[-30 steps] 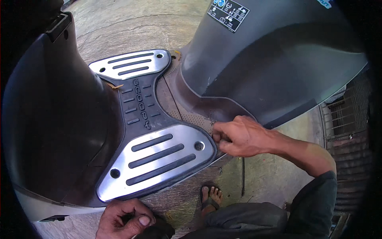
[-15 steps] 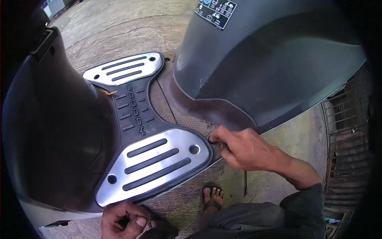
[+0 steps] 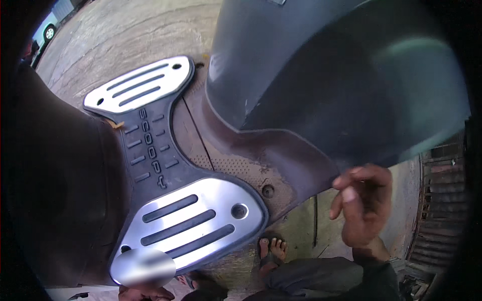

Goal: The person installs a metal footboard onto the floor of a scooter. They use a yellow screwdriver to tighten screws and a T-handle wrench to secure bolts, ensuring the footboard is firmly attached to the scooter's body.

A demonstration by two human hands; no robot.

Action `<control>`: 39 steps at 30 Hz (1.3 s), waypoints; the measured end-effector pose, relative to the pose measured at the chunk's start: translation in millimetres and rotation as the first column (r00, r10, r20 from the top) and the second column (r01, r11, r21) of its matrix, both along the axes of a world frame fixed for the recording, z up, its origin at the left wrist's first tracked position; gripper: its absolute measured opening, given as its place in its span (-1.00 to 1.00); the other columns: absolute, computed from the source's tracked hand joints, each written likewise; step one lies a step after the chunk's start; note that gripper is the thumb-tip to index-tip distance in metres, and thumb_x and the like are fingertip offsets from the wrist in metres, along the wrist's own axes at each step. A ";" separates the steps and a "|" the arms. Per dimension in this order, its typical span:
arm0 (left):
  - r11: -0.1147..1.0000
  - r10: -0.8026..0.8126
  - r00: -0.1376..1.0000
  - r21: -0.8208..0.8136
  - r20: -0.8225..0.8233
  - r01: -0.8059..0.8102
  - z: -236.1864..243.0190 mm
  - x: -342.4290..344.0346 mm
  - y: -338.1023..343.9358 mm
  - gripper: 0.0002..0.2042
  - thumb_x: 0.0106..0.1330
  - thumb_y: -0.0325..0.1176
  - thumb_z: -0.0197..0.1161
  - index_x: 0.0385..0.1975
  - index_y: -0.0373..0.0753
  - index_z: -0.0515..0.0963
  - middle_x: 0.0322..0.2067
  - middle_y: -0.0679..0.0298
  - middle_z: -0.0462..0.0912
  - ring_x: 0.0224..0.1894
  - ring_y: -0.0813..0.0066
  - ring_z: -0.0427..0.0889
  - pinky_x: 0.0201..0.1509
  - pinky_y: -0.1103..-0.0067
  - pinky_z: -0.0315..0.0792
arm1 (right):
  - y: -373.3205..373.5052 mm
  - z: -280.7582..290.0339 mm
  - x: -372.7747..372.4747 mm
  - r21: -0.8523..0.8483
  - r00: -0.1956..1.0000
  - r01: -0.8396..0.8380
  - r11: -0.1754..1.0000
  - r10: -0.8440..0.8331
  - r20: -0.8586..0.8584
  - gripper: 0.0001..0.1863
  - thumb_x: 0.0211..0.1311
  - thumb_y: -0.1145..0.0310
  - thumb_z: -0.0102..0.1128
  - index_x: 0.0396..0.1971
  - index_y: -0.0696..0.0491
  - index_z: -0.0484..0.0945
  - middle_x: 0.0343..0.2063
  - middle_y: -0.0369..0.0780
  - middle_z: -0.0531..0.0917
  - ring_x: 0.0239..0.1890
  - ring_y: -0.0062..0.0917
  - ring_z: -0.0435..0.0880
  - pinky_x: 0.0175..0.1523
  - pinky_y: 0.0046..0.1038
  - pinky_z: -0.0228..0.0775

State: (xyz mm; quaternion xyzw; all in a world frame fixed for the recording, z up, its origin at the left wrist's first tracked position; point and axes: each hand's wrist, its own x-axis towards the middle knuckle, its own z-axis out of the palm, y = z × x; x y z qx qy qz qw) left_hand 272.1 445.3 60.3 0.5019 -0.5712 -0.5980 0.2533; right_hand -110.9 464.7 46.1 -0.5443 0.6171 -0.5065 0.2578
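Note:
A black rubber floor mat [image 3: 149, 150] with two shiny metal plates lies on the scooter's brown footboard [image 3: 233, 169]. The near metal plate [image 3: 188, 213] has slots and round recesses. Close to its right end, a round recessed hole [image 3: 268, 190] shows in the footboard. My right hand [image 3: 366, 208] is raised to the right of the footboard, touching nothing there. Its fingers curl with thumb and index close together; whatever they pinch is too small to make out. At the lower edge, my left hand [image 3: 145, 293] is by the near plate's left corner, its fingers mostly hidden by a blurred patch.
The grey scooter body panel [image 3: 321, 75] rises at the right, and a dark seat-like bulk [image 3: 55, 180] fills the left. My sandalled foot [image 3: 271, 251] stands on the ground below. Beyond lie pavement [image 3: 135, 30], a parked vehicle [image 3: 47, 32] and a slatted structure [image 3: 442, 190].
My right hand has lifted off the footboard and moved right, uncovering the recessed hole. My left hand has dropped slightly toward the lower edge. The view has shifted.

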 end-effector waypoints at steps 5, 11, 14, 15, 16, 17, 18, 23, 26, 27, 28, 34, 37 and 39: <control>0.982 0.148 0.986 -0.127 0.078 -0.138 -6.4 6.0 24.6 -0.73 0.35 -0.40 0.40 -0.06 -0.37 0.53 -0.39 0.29 0.62 -0.34 0.59 0.50 -0.17 0.59 0.42 | 18.6 -4.6 5.9 0.102 0.986 0.124 0.987 -0.133 0.095 -0.72 0.40 0.60 0.00 0.07 0.28 0.37 -0.30 -0.03 0.66 -0.55 -0.70 0.60 -0.48 -0.59 0.52; 0.982 0.177 0.916 -0.131 0.361 -0.138 -4.0 -22.4 22.0 -0.50 0.43 -0.52 0.30 0.35 -0.41 0.38 -0.46 0.45 0.53 -0.46 0.72 0.31 -0.33 0.68 0.22 | -1.6 -17.9 24.2 0.523 0.921 -0.376 0.765 0.373 0.117 -0.67 0.47 0.19 0.24 -0.25 0.22 0.61 -0.60 -0.23 0.66 -0.65 -0.66 0.62 -0.55 -0.53 0.49; 0.956 0.088 0.859 -0.285 0.504 0.069 -1.5 -40.5 13.2 -0.63 0.46 -0.56 0.22 0.24 -0.43 0.53 -0.11 0.07 0.77 -0.23 0.54 0.66 -0.11 0.60 0.52 | -16.0 -20.3 46.6 0.600 0.919 -0.384 0.702 0.231 0.318 -0.58 0.52 0.09 0.17 -0.34 0.19 0.62 -0.69 -0.29 0.60 -0.68 -0.67 0.59 -0.61 -0.54 0.39; 0.931 0.090 0.885 -0.354 0.457 0.088 -7.7 -43.7 11.9 -0.64 0.45 -0.57 0.21 0.23 -0.44 0.54 -0.02 -0.02 0.75 -0.11 0.47 0.71 0.04 0.56 0.53 | -20.3 -19.7 50.0 0.619 0.915 -0.364 0.697 0.141 0.379 -0.55 0.53 0.07 0.14 -0.37 0.19 0.63 -0.73 -0.31 0.58 -0.69 -0.67 0.57 -0.63 -0.54 0.35; 0.924 0.064 0.873 -0.359 0.483 0.131 -5.8 -46.4 13.0 -0.64 0.44 -0.58 0.23 0.22 -0.44 0.55 -0.03 -0.01 0.76 -0.12 0.46 0.72 0.03 0.55 0.55 | -20.5 -25.1 45.9 0.598 0.916 -0.357 0.717 0.146 0.373 -0.55 0.53 0.06 0.16 -0.43 0.16 0.62 -0.75 -0.34 0.54 -0.70 -0.70 0.53 -0.64 -0.54 0.29; 0.915 0.037 0.860 -0.362 0.508 0.175 -3.8 -51.4 13.7 -0.64 0.43 -0.58 0.24 0.21 -0.43 0.56 -0.04 0.00 0.77 -0.13 0.45 0.73 0.01 0.54 0.56 | -17.5 -23.2 42.7 0.596 0.928 -0.308 0.741 0.096 0.359 -0.54 0.53 0.07 0.16 -0.44 0.16 0.62 -0.75 -0.34 0.53 -0.71 -0.71 0.52 -0.64 -0.55 0.27; 0.949 0.015 0.833 -0.271 0.554 0.163 -4.2 -54.4 14.6 -0.64 0.41 -0.56 0.27 0.20 -0.36 0.59 -0.05 -0.03 0.76 -0.11 0.41 0.75 -0.01 0.51 0.58 | -16.8 -23.0 41.2 0.591 0.934 -0.269 0.760 0.055 0.354 -0.54 0.53 0.07 0.16 -0.46 0.16 0.61 -0.75 -0.35 0.53 -0.71 -0.72 0.50 -0.64 -0.56 0.25; 0.853 -0.041 0.839 -0.418 0.543 0.312 -8.9 -55.9 8.5 -0.50 0.36 -0.52 0.31 0.32 -0.17 0.51 -0.14 -0.09 0.74 -0.07 0.06 0.78 -0.03 0.31 0.62 | -10.2 -16.4 47.2 0.606 0.960 -0.095 0.790 -0.087 0.265 -0.59 0.50 0.16 0.22 -0.51 0.14 0.60 -0.77 -0.37 0.48 -0.75 -0.75 0.42 -0.64 -0.57 0.21; 0.786 -0.077 0.776 -0.441 0.626 0.434 -17.3 -55.4 1.8 -0.49 0.35 -0.48 0.33 0.32 -0.12 0.52 -0.26 0.01 0.77 -0.29 0.14 0.80 -0.17 0.33 0.64 | -7.2 -19.8 53.8 0.588 0.967 0.002 0.809 -0.151 0.204 -0.60 0.49 0.19 0.25 -0.55 0.12 0.59 -0.78 -0.39 0.45 -0.73 -0.77 0.37 -0.62 -0.57 0.17; 0.801 -0.075 0.771 -0.422 0.633 0.424 -15.0 -59.8 4.8 -0.49 0.35 -0.46 0.34 0.32 -0.12 0.52 -0.29 0.04 0.77 -0.34 0.16 0.79 -0.21 0.34 0.64 | -2.4 -21.2 47.1 0.574 0.973 0.014 0.819 -0.143 0.181 -0.59 0.49 0.19 0.25 -0.55 0.13 0.58 -0.78 -0.39 0.44 -0.72 -0.78 0.35 -0.62 -0.56 0.16; 0.816 -0.073 0.765 -0.402 0.640 0.414 -13.3 -62.0 6.1 -0.49 0.34 -0.44 0.35 0.32 -0.12 0.52 -0.32 0.06 0.77 -0.39 0.18 0.77 -0.26 0.36 0.64 | -0.4 -25.5 40.3 0.558 0.984 0.014 0.829 -0.110 0.139 -0.58 0.49 0.17 0.25 -0.56 0.13 0.58 -0.78 -0.38 0.44 -0.72 -0.77 0.34 -0.61 -0.54 0.15; 0.687 0.117 0.678 -0.552 0.726 0.472 -3.2 -62.6 3.4 -0.55 0.31 -0.39 0.41 0.22 -0.01 0.64 -0.53 0.27 0.66 -0.61 0.37 0.59 -0.49 0.42 0.51 | -3.7 -26.7 26.3 0.534 0.990 -0.022 0.845 0.091 -0.104 -0.54 0.49 0.11 0.23 -0.56 0.15 0.59 -0.82 -0.27 0.43 -0.76 -0.60 0.39 -0.60 -0.37 0.27; 0.632 0.085 0.574 -0.490 0.814 0.600 8.8 -59.6 -3.7 -0.55 0.32 -0.35 0.42 0.23 -0.01 0.64 -0.63 0.33 0.52 -0.66 0.38 0.50 -0.55 0.43 0.43 | -14.9 -10.4 28.9 0.580 0.879 0.030 0.814 0.255 -0.404 -0.49 0.44 0.13 0.30 -0.67 0.14 0.47 -0.82 -0.24 0.42 -0.78 -0.62 0.41 -0.60 -0.38 0.24; 0.639 0.026 0.622 -0.491 0.783 0.592 4.0 -59.3 -6.8 -0.55 0.33 -0.35 0.41 0.24 0.01 0.63 -0.62 0.34 0.54 -0.66 0.39 0.51 -0.55 0.44 0.43 | -22.1 3.7 31.6 0.480 0.861 -0.024 0.877 0.262 -0.436 -0.51 0.46 0.09 0.24 -0.64 0.10 0.51 -0.81 -0.21 0.46 -0.78 -0.55 0.48 -0.59 -0.37 0.30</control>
